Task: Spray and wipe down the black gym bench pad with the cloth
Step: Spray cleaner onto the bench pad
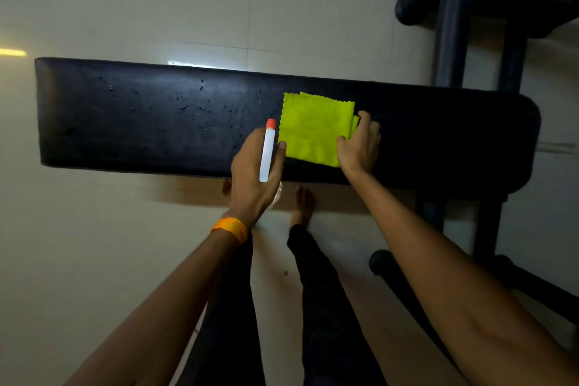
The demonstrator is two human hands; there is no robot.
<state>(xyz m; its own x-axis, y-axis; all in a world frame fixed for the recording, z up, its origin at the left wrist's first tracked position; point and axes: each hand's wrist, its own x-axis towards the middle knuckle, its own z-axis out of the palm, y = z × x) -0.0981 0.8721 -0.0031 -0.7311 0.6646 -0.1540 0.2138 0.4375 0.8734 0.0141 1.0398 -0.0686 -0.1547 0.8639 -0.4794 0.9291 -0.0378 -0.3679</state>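
Note:
The black gym bench pad [156,116] runs left to right across the view, with scattered spray droplets on its left half. A folded lime-green cloth [313,128] lies flat on the pad right of centre. My right hand [360,144] rests on the cloth's right edge, thumb on top and fingers curled round the fold. My left hand [253,175] is shut on a spray bottle [268,150] with a white head and orange nozzle, held over the pad's near edge just left of the cloth. The nozzle points away from me. The bottle's body is mostly hidden under my hand.
The bench's dark metal frame [451,28] rises at the upper right, and more frame bars [488,229] run along the floor at the right. My bare feet and dark trousers [313,291] stand on the pale tiled floor close to the pad's near edge.

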